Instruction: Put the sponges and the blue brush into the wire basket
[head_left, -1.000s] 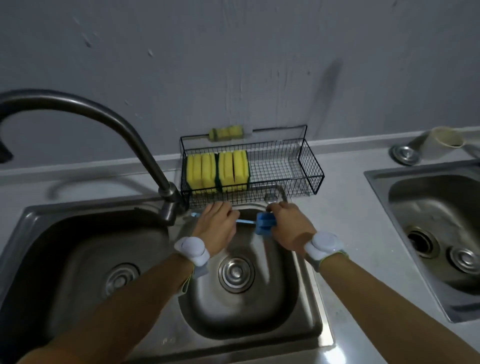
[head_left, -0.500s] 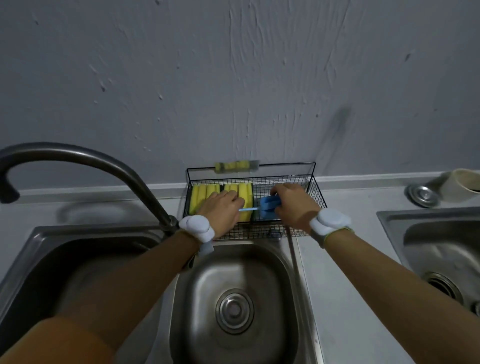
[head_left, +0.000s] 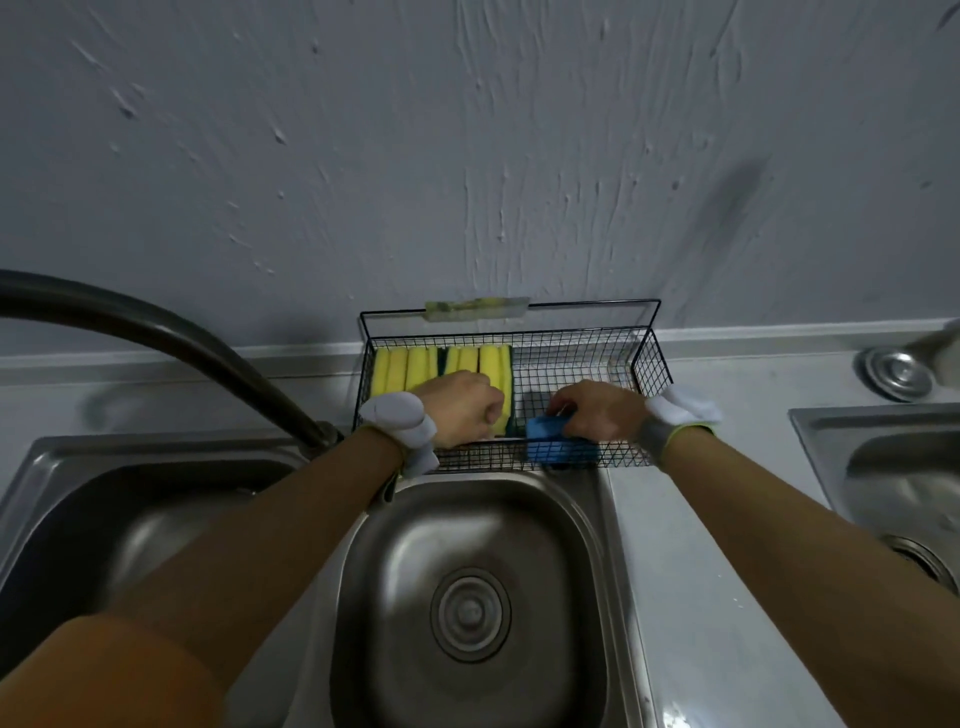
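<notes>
A black wire basket (head_left: 652, 364) stands against the wall behind the middle sink. Several yellow sponges (head_left: 402, 366) stand on edge in its left half. The blue brush (head_left: 553, 447) lies low in the basket's front, right of the sponges, its head seen through the front mesh. My right hand (head_left: 597, 410) is inside the basket with its fingers closed on the brush head. My left hand (head_left: 462, 408) is curled in front of the sponges at the brush's handle end; the handle itself is hidden under it.
A curved grey faucet (head_left: 208, 353) arches at the left over a large sink basin (head_left: 130, 519). A smaller basin (head_left: 467, 597) with a round drain lies right below the basket. Another sink (head_left: 893, 467) and a metal cap (head_left: 896, 371) sit at the right.
Both hands carried the brush from over the sink's back edge up into the basket and lowered it toward the basket floor. The view tilted up toward the wall.
</notes>
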